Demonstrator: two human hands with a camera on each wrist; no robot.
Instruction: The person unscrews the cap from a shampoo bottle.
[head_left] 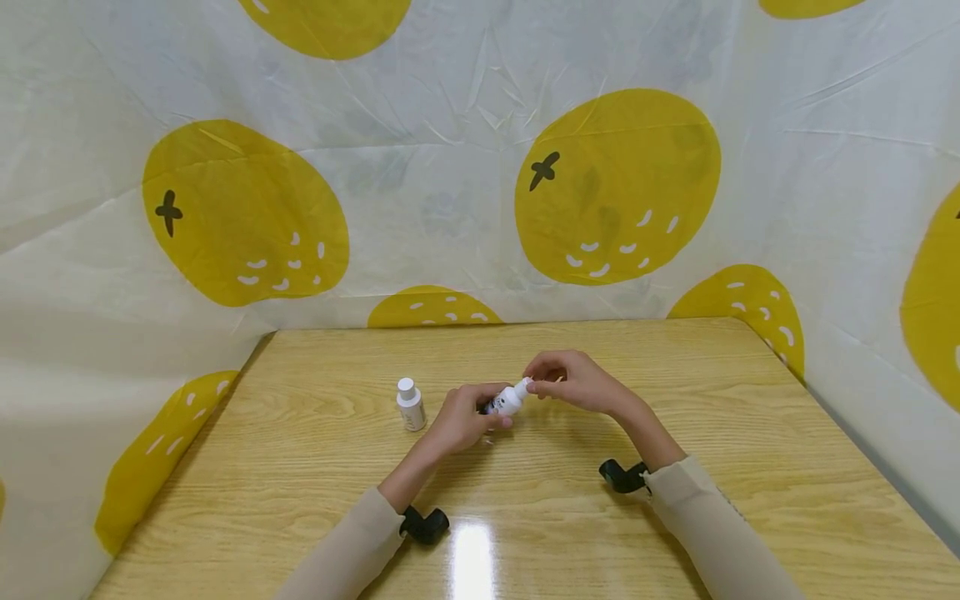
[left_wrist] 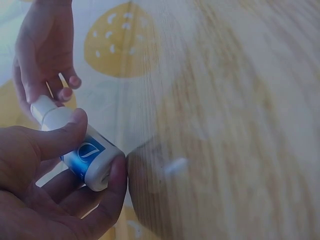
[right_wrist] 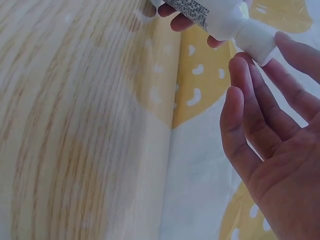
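A small white bottle (head_left: 507, 402) with a blue label is tilted above the table, its capped end up and to the right. My left hand (head_left: 467, 418) grips it round the body, the thumb along one side in the left wrist view. At the other end my right hand (head_left: 577, 382) pinches the white cap (right_wrist: 256, 42) between thumb and fingertips. The cap sits on the bottle's neck. A second white bottle (head_left: 411, 408), capped, stands upright on the table to the left of my left hand.
The wood-grain table (head_left: 337, 517) reaches back to a white curtain (head_left: 435, 200) printed with yellow fruit, which also hangs along both sides. Black wrist mounts (head_left: 425, 527) stick out from both sleeves. A bright light reflection lies on the table's near part.
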